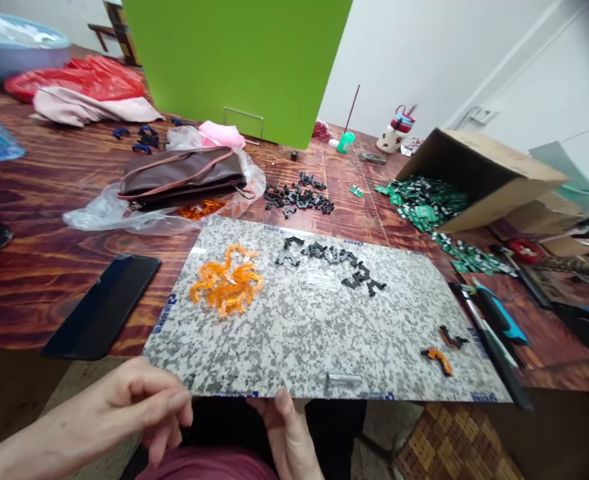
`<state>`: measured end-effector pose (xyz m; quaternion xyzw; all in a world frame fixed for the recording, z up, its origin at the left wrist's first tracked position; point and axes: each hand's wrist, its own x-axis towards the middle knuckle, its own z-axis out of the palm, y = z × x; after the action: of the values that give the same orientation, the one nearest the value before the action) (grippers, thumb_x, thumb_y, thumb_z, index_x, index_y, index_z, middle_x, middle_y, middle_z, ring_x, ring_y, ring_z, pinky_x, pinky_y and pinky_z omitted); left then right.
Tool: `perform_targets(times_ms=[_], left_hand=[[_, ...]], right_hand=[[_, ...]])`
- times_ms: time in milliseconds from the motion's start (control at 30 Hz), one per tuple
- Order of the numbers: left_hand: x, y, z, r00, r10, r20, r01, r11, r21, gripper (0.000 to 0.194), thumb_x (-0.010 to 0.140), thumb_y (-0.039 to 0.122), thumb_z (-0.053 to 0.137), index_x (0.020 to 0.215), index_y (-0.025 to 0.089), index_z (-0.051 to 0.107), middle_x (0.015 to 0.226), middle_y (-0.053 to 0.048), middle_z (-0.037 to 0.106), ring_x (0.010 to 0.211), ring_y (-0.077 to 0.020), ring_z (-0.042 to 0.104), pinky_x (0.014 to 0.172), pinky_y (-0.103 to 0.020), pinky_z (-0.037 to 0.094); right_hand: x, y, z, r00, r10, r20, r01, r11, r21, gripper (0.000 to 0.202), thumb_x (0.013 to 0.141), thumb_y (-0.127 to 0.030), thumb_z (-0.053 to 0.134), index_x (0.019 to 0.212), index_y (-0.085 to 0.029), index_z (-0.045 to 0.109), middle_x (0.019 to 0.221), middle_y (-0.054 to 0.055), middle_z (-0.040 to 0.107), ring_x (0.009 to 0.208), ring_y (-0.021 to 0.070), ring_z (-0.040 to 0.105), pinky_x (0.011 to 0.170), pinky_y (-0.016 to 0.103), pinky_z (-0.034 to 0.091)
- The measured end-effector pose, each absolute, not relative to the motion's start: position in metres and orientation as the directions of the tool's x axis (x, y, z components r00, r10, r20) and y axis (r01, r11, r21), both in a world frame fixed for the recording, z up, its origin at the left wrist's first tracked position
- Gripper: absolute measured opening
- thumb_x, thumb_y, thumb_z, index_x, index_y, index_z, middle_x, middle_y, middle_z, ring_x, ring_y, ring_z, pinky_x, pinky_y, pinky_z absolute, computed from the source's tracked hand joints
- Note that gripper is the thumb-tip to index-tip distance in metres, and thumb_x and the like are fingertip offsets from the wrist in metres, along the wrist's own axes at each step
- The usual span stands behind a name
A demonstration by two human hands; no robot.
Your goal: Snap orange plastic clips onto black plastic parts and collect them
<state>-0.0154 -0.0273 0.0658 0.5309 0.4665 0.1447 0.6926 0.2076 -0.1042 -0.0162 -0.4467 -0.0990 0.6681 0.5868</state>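
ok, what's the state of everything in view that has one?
left hand: curled, contents unclear
right hand: at slab edge, partly hidden
phone: flat, screen dark
cardboard box: tipped, open, green boards spilling out
orange parts: heaped
black parts on slab: loose, scattered
metal cylinder: lying down
green panel: upright

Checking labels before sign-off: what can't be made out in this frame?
All head view:
- Left hand: curled fingers hide whether it holds anything.
- Right hand: fingers partly hidden by thumb and speckled board.
- Thin pins: too small and faint to count.
- Cardboard box: shadow hides its depths.
- Blue basin: cut off by left edge.
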Motion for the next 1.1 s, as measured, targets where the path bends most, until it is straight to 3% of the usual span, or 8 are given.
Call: perform_targets(times_ms=[100,200,267,367,533,833,1000,1100], left_hand=[[0.011,-0.006,0.077,0.535,0.749,-0.391,0.254,0.299,0.920,0.050,0.082,0.063,0.061,0.061,0.020,0.075,0.051,-0.006,0.071,0.037,-0.0098,0.056,0.046,-0.016,0.042],[0.028,-0.001,0.080,0.433,0.842,-0.321,0.124,0.297,0.947,0.053,0.076,0.070,0.063,0.059,0.021,0.072,0.040,-0.003,0.065,0.036,-0.0134,0.058,0.045,-0.019,0.044],[0.034,-0.003,0.078,0.369,0.878,-0.303,0.049,0.308,0.950,0.049,0.074,0.068,0.067,0.061,0.021,0.073,0.038,-0.001,0.062,0.041,-0.0169,0.063,0.046,-0.021,0.047],[0.036,-0.005,0.070,0.324,0.905,-0.276,-0.023,0.299,0.954,0.042,0.077,0.061,0.069,0.066,0.020,0.074,0.041,0.000,0.062,0.043,-0.0171,0.064,0.044,-0.020,0.045],[0.034,-0.005,0.058,0.369,0.911,-0.185,0.042,0.182,0.982,0.040,0.085,0.055,0.061,0.074,0.019,0.074,0.047,-0.002,0.067,0.044,-0.0152,0.060,0.041,-0.018,0.040],[0.035,-0.006,0.058,0.414,0.898,-0.148,0.170,0.084,0.982,0.044,0.088,0.055,0.056,0.077,0.017,0.074,0.055,-0.005,0.070,0.048,-0.0140,0.057,0.046,-0.019,0.041],[0.037,-0.003,0.064,0.371,0.917,-0.147,0.064,0.133,0.989,0.042,0.084,0.058,0.063,0.087,0.018,0.076,0.064,-0.005,0.073,0.054,-0.0151,0.059,0.050,-0.019,0.046],[0.042,-0.006,0.076,0.294,0.947,-0.130,0.004,0.135,0.991,0.042,0.078,0.051,0.074,0.109,0.024,0.074,0.102,-0.007,0.077,0.072,-0.0190,0.067,0.063,-0.023,0.054]], right_hand=[[0.220,-0.117,-0.014,-0.036,0.818,-0.574,-0.490,-0.515,-0.703,0.077,0.070,-0.070,0.073,0.127,-0.020,0.062,0.121,0.014,0.069,0.102,0.0304,0.069,0.063,0.036,0.059],[0.241,-0.126,0.008,-0.189,0.808,-0.557,-0.154,-0.585,-0.796,0.066,0.059,-0.066,0.082,0.114,-0.031,0.072,0.102,0.008,0.077,0.085,0.0313,0.074,0.069,0.045,0.058],[0.260,-0.119,0.039,-0.286,0.844,-0.455,0.044,-0.462,-0.886,0.053,0.062,-0.063,0.080,0.110,-0.043,0.073,0.096,0.002,0.078,0.080,0.0314,0.074,0.070,0.048,0.056],[0.289,-0.078,0.089,-0.169,0.956,-0.238,0.266,-0.188,-0.946,0.031,0.085,-0.049,0.067,0.110,-0.032,0.075,0.090,0.005,0.078,0.075,0.0238,0.071,0.066,0.038,0.055],[0.315,0.026,0.111,-0.014,0.984,0.175,0.726,0.130,-0.675,0.024,0.093,-0.033,0.060,0.107,-0.018,0.073,0.092,0.007,0.075,0.072,0.0173,0.065,0.068,0.030,0.052],[0.293,0.099,0.079,-0.062,0.979,0.195,0.832,0.159,-0.531,0.002,0.082,-0.014,0.073,0.080,-0.016,0.074,0.092,0.012,0.069,0.098,0.0275,0.058,0.093,0.043,0.038],[0.287,0.061,0.097,-0.132,0.973,0.190,0.741,0.224,-0.633,0.009,0.089,-0.022,0.067,0.082,-0.018,0.071,0.085,0.004,0.069,0.081,0.0167,0.058,0.078,0.029,0.043],[0.282,0.017,0.109,-0.210,0.976,0.062,0.489,0.159,-0.858,0.023,0.092,-0.039,0.062,0.087,-0.018,0.069,0.075,0.000,0.065,0.067,0.0120,0.054,0.062,0.023,0.041]])
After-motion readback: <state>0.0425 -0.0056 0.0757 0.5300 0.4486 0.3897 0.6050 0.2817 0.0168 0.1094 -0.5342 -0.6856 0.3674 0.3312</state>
